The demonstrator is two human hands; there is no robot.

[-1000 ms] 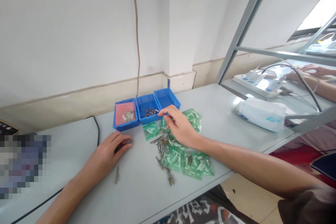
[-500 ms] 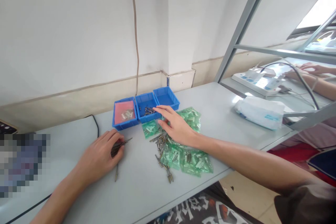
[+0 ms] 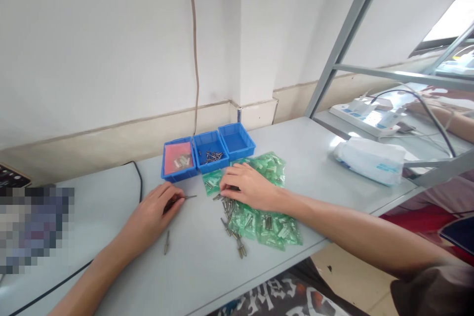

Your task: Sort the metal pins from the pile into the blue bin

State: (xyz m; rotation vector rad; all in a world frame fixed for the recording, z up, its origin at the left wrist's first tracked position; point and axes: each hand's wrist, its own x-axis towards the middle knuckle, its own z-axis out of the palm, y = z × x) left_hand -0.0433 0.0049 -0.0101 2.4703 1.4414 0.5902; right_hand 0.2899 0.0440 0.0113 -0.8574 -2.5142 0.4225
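Note:
My left hand (image 3: 157,210) is closed, pinching a thin metal pin (image 3: 190,196) that sticks out past its fingertips; whatever else lies under the palm is hidden. On the table below it lies a single metal pin with a thicker end (image 3: 166,243). Over a pile of small metal pins (image 3: 226,206), my right hand (image 3: 250,185) has its fingers curled down and together, and what they grip is out of sight. Around and beneath that hand are green plastic bags (image 3: 272,227) with metal pieces inside. More loose pins (image 3: 240,247) lie nearer the table's front edge.
Three blue bins stand against the wall: the left bin (image 3: 180,176) holds a pink sheet and a small bag, the middle bin (image 3: 207,138) several dark metal pieces, the right bin (image 3: 239,138) nothing visible. A tissue pack (image 3: 370,160) lies right, near a metal frame (image 3: 344,34) and another person's arm.
My right hand has moved back from the middle bin to the pile, and its fingers have curled. My left hand has shifted slightly right, and its fingers have closed further on the pin.

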